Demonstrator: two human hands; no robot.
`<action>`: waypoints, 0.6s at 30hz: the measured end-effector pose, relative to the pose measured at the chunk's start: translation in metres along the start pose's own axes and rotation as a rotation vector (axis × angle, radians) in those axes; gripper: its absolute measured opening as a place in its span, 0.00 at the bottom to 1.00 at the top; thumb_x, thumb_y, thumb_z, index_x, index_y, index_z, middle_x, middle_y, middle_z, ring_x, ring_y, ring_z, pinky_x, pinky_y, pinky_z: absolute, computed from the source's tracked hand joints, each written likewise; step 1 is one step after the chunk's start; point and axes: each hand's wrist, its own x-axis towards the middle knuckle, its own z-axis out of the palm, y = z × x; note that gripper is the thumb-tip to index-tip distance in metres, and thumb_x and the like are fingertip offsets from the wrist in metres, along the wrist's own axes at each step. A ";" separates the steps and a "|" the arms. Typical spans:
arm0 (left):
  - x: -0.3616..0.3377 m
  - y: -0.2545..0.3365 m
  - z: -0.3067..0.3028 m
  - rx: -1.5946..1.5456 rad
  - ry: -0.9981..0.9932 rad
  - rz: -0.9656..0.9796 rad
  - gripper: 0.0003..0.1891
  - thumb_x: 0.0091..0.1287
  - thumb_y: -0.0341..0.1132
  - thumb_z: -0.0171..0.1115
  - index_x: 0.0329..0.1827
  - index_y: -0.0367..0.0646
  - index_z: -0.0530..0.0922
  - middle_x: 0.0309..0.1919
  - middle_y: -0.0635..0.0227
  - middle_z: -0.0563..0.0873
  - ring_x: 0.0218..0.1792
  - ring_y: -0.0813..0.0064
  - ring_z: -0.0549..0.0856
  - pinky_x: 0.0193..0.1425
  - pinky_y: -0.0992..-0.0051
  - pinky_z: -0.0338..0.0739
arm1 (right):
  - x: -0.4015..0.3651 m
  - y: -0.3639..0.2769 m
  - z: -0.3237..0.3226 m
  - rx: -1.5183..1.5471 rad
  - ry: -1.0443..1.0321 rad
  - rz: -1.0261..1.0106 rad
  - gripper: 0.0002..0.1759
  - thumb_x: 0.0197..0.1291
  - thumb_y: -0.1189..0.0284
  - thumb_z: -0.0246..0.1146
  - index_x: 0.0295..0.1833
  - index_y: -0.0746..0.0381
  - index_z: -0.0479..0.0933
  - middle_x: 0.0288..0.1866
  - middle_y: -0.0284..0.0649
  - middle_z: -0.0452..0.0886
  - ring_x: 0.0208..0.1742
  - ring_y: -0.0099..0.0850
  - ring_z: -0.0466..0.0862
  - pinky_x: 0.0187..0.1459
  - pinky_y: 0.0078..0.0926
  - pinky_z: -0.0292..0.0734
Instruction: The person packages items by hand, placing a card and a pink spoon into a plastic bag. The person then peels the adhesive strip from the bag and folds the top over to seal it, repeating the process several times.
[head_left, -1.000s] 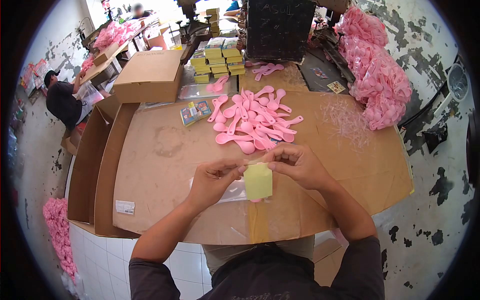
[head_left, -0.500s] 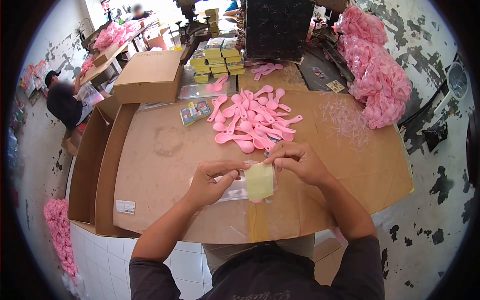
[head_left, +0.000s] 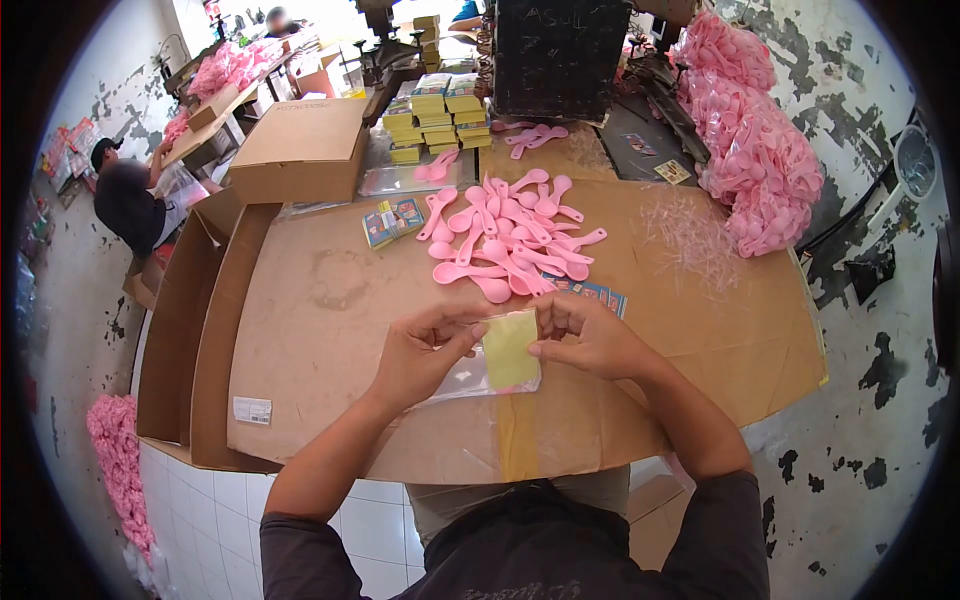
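Note:
Both my hands hold a small clear plastic bag (head_left: 470,375) with a pale yellow card (head_left: 509,350) inside it, just above the cardboard-covered table (head_left: 330,330). My left hand (head_left: 425,352) pinches the bag's top left edge. My right hand (head_left: 585,335) grips its right side, thumb against the card. A bit of pink shows at the bag's bottom. A heap of loose pink plastic spoons (head_left: 505,240) lies just beyond my hands.
A printed card (head_left: 598,293) lies behind my right hand, a small card stack (head_left: 391,222) further left. Closed carton (head_left: 300,150), yellow packet stacks (head_left: 440,115), a dark crate (head_left: 555,55), bagged pink spoons (head_left: 755,150) at right. Open carton (head_left: 185,330) at left. A person (head_left: 125,200) stands far left.
The bag with the yellow card tilted and came lower and closer to the table. My right hand shifted from the top edge to the bag's right side.

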 end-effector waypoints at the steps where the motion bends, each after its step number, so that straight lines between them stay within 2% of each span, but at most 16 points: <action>1: 0.000 0.004 0.003 -0.048 0.019 0.026 0.16 0.73 0.29 0.70 0.62 0.35 0.83 0.47 0.65 0.92 0.40 0.83 0.89 0.42 0.79 0.85 | 0.001 0.011 -0.004 -0.027 -0.005 -0.002 0.17 0.69 0.78 0.69 0.62 0.66 0.79 0.44 0.31 0.82 0.46 0.18 0.81 0.48 0.19 0.78; 4: 0.000 0.004 0.006 0.031 -0.002 0.127 0.19 0.74 0.29 0.69 0.65 0.36 0.81 0.46 0.65 0.91 0.42 0.81 0.89 0.42 0.77 0.86 | 0.002 0.006 -0.005 -0.014 0.005 -0.052 0.16 0.70 0.76 0.69 0.60 0.66 0.80 0.47 0.32 0.83 0.45 0.19 0.82 0.47 0.21 0.78; 7: -0.001 0.000 -0.010 0.058 -0.187 -0.144 0.17 0.74 0.31 0.69 0.63 0.35 0.81 0.44 0.68 0.90 0.38 0.79 0.89 0.41 0.76 0.86 | 0.007 0.001 -0.012 -0.100 0.119 -0.144 0.15 0.70 0.71 0.69 0.59 0.65 0.81 0.49 0.34 0.85 0.45 0.21 0.83 0.48 0.24 0.79; 8: -0.001 0.003 -0.019 0.031 -0.124 -0.112 0.16 0.75 0.32 0.68 0.62 0.35 0.82 0.43 0.68 0.90 0.37 0.79 0.89 0.41 0.76 0.86 | 0.008 0.000 -0.017 -0.154 0.172 -0.177 0.15 0.70 0.70 0.69 0.58 0.65 0.82 0.50 0.35 0.86 0.45 0.22 0.84 0.49 0.26 0.79; 10: 0.005 0.015 -0.043 -0.024 0.001 -0.046 0.14 0.75 0.33 0.67 0.60 0.35 0.82 0.42 0.67 0.90 0.36 0.78 0.89 0.40 0.75 0.87 | 0.005 -0.002 -0.037 -0.417 0.298 -0.080 0.17 0.68 0.67 0.70 0.57 0.64 0.83 0.51 0.38 0.86 0.49 0.29 0.85 0.53 0.31 0.79; 11: 0.006 0.015 -0.057 -0.091 0.185 0.060 0.14 0.76 0.34 0.66 0.60 0.37 0.82 0.42 0.66 0.90 0.36 0.77 0.89 0.39 0.73 0.87 | 0.000 -0.003 -0.046 -0.548 0.363 -0.030 0.18 0.68 0.66 0.71 0.57 0.64 0.83 0.51 0.39 0.86 0.50 0.32 0.85 0.56 0.33 0.79; 12: 0.008 0.010 -0.083 -0.190 0.316 0.218 0.14 0.77 0.36 0.64 0.61 0.40 0.80 0.47 0.65 0.89 0.38 0.75 0.89 0.41 0.71 0.87 | -0.005 0.000 -0.055 -0.702 0.353 -0.061 0.19 0.66 0.66 0.71 0.58 0.64 0.83 0.53 0.41 0.86 0.53 0.35 0.85 0.58 0.35 0.78; 13: 0.007 0.003 -0.116 -0.277 0.412 0.369 0.16 0.81 0.42 0.58 0.62 0.41 0.78 0.55 0.63 0.87 0.48 0.72 0.90 0.47 0.71 0.88 | -0.011 0.005 -0.065 -0.855 0.343 -0.092 0.20 0.64 0.65 0.72 0.58 0.63 0.83 0.54 0.42 0.85 0.55 0.39 0.84 0.60 0.37 0.78; 14: 0.010 0.039 -0.103 -0.340 0.728 0.398 0.22 0.84 0.50 0.51 0.64 0.41 0.77 0.61 0.62 0.85 0.60 0.69 0.87 0.55 0.71 0.86 | -0.014 0.008 -0.070 -1.008 0.332 -0.122 0.21 0.62 0.65 0.73 0.58 0.63 0.84 0.55 0.44 0.85 0.57 0.42 0.83 0.62 0.39 0.77; 15: 0.012 0.051 -0.111 -0.484 0.806 0.512 0.27 0.84 0.54 0.47 0.69 0.39 0.74 0.63 0.60 0.84 0.67 0.68 0.83 0.61 0.69 0.84 | -0.016 0.008 -0.070 -1.003 0.305 -0.085 0.22 0.62 0.65 0.73 0.58 0.63 0.84 0.56 0.44 0.84 0.59 0.43 0.82 0.63 0.40 0.76; 17: 0.013 0.060 -0.099 -0.592 0.771 0.503 0.27 0.84 0.52 0.50 0.71 0.38 0.73 0.63 0.61 0.84 0.62 0.67 0.86 0.61 0.69 0.83 | -0.017 0.009 -0.069 -0.991 0.244 -0.016 0.23 0.60 0.64 0.73 0.58 0.63 0.84 0.57 0.44 0.83 0.62 0.46 0.80 0.66 0.42 0.74; 18: 0.015 0.048 -0.094 -0.395 0.694 0.444 0.26 0.82 0.50 0.54 0.70 0.39 0.75 0.62 0.62 0.85 0.60 0.68 0.86 0.60 0.70 0.82 | -0.017 0.012 -0.068 -0.996 0.258 -0.009 0.23 0.60 0.64 0.74 0.58 0.63 0.84 0.57 0.44 0.83 0.62 0.45 0.80 0.66 0.41 0.74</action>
